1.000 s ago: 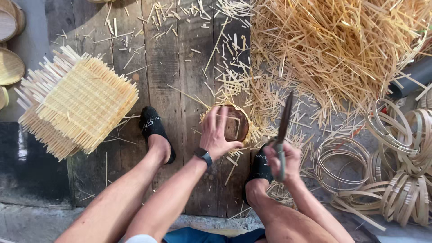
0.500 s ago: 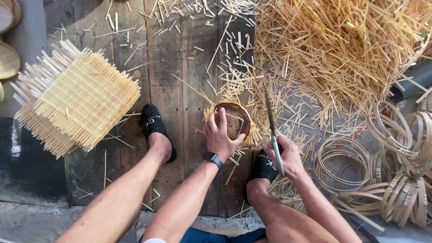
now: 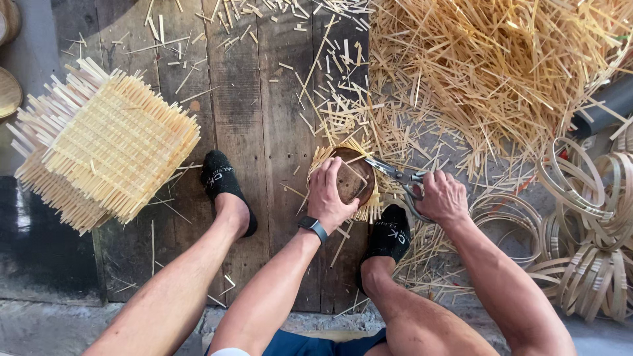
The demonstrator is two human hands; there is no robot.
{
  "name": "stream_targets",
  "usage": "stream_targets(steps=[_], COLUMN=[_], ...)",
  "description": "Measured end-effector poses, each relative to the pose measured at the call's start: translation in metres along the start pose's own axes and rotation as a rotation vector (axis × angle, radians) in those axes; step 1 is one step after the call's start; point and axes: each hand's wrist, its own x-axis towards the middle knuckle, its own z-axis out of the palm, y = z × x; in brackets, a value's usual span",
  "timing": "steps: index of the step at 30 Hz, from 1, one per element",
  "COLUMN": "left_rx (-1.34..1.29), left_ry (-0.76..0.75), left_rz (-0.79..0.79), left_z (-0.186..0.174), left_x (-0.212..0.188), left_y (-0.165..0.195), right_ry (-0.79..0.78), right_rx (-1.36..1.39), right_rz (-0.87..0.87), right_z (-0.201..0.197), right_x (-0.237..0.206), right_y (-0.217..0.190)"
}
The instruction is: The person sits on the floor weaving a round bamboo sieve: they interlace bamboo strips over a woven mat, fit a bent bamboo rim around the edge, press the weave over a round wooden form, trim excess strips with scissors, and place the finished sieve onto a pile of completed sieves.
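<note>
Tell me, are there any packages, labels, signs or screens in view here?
Watch: on the left wrist, small dark band with a dark face; whether it is a screen cannot be told.
Socks: black, on both feet, with small white printed marks.
No packages or signs.
</note>
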Motion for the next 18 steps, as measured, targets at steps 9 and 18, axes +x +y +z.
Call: stream_targets(steps=[9,18], left_rx=[-0.017,0.028], left_ry=[-0.224,-0.268], left_rz=[0.136,0.194], left_z=[-0.013,-0.031], left_x=[0.011,0.023], left_y=[-0.019,-0.017], right_ry=[-0.009,0.125], right_rx=[-0.033,-0.037], right_rz=[-0.042,-0.110], right_z=[-0.012,-0.011], right_x=[0.010,0.028], right_y=[0.003,-0.012])
